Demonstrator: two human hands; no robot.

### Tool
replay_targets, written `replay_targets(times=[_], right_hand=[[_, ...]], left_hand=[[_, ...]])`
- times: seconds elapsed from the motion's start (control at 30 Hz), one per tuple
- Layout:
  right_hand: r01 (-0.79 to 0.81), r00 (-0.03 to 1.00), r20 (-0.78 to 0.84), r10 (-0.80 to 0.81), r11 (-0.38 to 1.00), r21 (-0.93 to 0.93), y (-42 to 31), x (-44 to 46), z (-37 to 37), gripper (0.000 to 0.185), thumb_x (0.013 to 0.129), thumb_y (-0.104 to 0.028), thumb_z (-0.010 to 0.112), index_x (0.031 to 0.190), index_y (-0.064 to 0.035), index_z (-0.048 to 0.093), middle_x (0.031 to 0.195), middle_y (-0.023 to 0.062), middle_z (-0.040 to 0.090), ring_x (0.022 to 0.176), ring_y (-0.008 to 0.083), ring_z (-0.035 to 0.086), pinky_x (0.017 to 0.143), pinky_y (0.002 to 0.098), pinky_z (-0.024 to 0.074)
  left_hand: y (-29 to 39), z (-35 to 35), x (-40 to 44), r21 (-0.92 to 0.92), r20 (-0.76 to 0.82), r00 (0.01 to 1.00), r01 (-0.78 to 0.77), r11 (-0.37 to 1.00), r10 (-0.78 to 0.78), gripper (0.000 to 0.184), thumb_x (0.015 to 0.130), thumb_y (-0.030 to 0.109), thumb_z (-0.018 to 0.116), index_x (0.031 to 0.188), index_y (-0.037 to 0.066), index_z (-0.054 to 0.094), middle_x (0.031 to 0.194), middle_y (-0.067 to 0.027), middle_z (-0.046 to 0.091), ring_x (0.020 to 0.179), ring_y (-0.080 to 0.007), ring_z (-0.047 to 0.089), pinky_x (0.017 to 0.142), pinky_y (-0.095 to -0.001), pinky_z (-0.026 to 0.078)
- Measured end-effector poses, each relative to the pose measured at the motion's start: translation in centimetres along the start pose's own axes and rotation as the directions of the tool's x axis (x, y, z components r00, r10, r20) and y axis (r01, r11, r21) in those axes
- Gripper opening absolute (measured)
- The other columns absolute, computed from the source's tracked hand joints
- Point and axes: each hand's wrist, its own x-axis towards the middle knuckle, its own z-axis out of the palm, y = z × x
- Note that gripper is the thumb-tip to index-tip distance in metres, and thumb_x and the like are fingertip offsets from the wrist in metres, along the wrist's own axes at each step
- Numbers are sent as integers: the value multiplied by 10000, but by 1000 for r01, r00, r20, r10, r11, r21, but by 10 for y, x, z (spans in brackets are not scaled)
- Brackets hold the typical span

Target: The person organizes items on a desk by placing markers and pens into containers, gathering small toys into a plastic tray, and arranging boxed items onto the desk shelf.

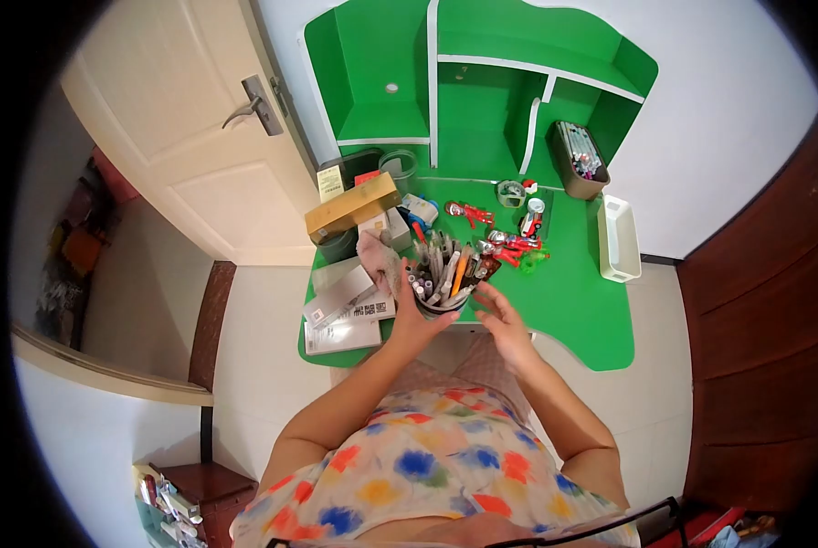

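Observation:
A round holder packed with pens point(443, 279) is at the front edge of the green desk point(578, 315). My left hand point(415, 315) is wrapped round the holder's left side. On its right, my right hand point(504, 326) has its fingers apart, close to the rim, with nothing held. Just left of the holder lies a pink and grey cloth point(381, 258). Red and silver toy figures point(509, 247) lie right behind the pens, with a small toy car point(533, 217) beyond them.
A long gold box point(352, 207) rests on items at the left, above white boxes point(339, 297). At the right are a brown basket of markers point(584, 178) and an empty white tray point(620, 239). Green shelves point(477, 110) rise at the back.

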Motion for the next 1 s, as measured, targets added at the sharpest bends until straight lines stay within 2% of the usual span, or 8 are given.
replay_targets(times=[0.13, 0.23, 0.33, 0.47, 0.7, 0.83, 0.87, 1.0], right_hand=[[-30, 999, 19, 30, 999, 41, -8, -13, 15, 598, 878, -10, 527, 1443, -73, 340, 1436, 102, 362, 1322, 227, 360, 1029, 347, 362], [38, 999, 13, -39, 998, 43, -10, -18, 12, 623, 868, 7, 529, 1451, -81, 327, 1449, 98, 326, 1325, 226, 347, 1019, 344, 371], [37, 999, 11, -39, 993, 113, -27, -24, 12, 643, 860, 31, 529, 1456, -84, 315, 1445, 95, 318, 1312, 225, 359, 1015, 336, 380], [233, 972, 23, -234, 972, 25, -51, -10, 17, 670, 849, 63, 534, 1459, -81, 300, 1455, 84, 285, 1302, 228, 378, 1014, 332, 386], [314, 938, 111, -328, 941, 124, -112, 71, 50, 765, 831, 90, 535, 1495, -80, 195, 1471, 94, 235, 1308, 233, 381, 936, 304, 441], [318, 933, 152, -327, 945, 77, -138, 128, 74, 790, 821, 66, 545, 1500, -72, 165, 1452, 85, 234, 1273, 224, 404, 919, 286, 452], [335, 930, 121, -346, 936, 108, -139, 143, 81, 812, 805, 57, 555, 1500, -62, 154, 1352, 103, 364, 1145, 191, 485, 870, 277, 462], [205, 963, 138, -231, 962, 180, -149, 199, 99, 852, 779, -5, 611, 1501, -89, 166, 1021, 73, 580, 798, 107, 527, 724, 254, 442]], left_hand=[[1, 6, 1, -32, -6, 999, 46, 998, -47, 1108, 660, 87, 828, 1458, -31, 68, 1383, -208, 383, 1254, -263, 450, 1047, -363, 363], [17, 9, -1, 148, -27, 999, 32, 988, -28, 1063, 653, 83, 837, 1445, -37, 140, 1341, -190, 440, 1235, -249, 472, 1030, -355, 385], [44, 13, 6, 163, -7, 1000, -27, 986, 29, 1027, 635, 66, 848, 1425, -39, 200, 1295, -158, 493, 1213, -236, 494, 1020, -345, 394], [98, 14, 36, 118, 23, 991, -135, 984, 133, 978, 602, 28, 859, 1389, -11, 282, 1271, -132, 518, 1157, -209, 529, 986, -321, 425], [129, -32, 126, 428, 57, 930, -351, 833, 363, 974, 639, 59, 856, 1410, 17, 261, 1290, -146, 502, 1182, -223, 516, 1004, -345, 421], [127, -58, 180, 119, 16, 949, -315, 942, 315, 993, 580, 73, 882, 1379, -4, 297, 1282, -162, 499, 1170, -242, 528, 990, -341, 440], [122, -68, 194, 152, -11, 955, -290, 945, 295, 962, 577, 78, 882, 1361, -2, 330, 1276, -158, 505, 1152, -241, 538, 971, -341, 448], [94, -104, 251, 460, -4, 907, -371, 806, 420, 875, 573, 94, 876, 1306, 1, 407, 1226, -124, 555, 1090, -216, 567, 905, -330, 469]])
